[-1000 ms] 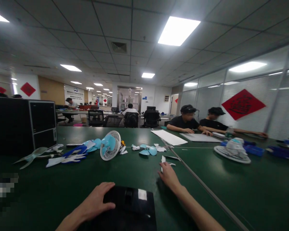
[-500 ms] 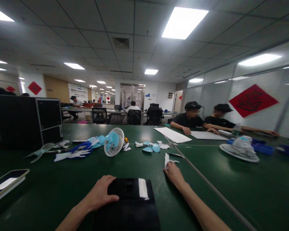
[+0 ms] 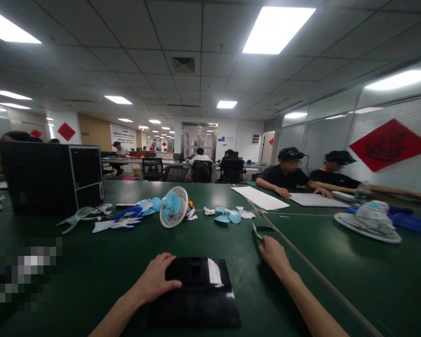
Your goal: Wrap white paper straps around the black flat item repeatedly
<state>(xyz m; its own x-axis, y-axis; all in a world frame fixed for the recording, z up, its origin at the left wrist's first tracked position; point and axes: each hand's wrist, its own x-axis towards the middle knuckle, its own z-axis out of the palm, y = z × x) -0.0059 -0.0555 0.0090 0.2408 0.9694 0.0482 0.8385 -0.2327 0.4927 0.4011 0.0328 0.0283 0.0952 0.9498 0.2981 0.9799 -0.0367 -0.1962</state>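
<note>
A glossy black panel with a raised square fitting (image 3: 210,304) lies on the green tabletop right in front of me. My left hand (image 3: 158,275) grips its left side, thumb on top and fingers over the far left edge. To the right, my right hand (image 3: 275,255) pinches one end of a thin, pale strip (image 3: 256,231), seen almost edge-on. A thin, flat dark piece (image 3: 268,228) lies just beyond that hand. The undersides of both hands are hidden.
Beyond the panel are a small fan (image 3: 174,207), blue fan blades (image 3: 228,215) and gloves (image 3: 121,220). A computer case (image 3: 52,178) stands left; a white fan part (image 3: 368,227) lies right. Two people sit at white boards (image 3: 261,197). A seam (image 3: 315,271) crosses the tabletop.
The view has turned slightly left, so things sit farther right. My right hand has tilted the strip from broad side to nearly edge-on. My left hand stays on the black panel.
</note>
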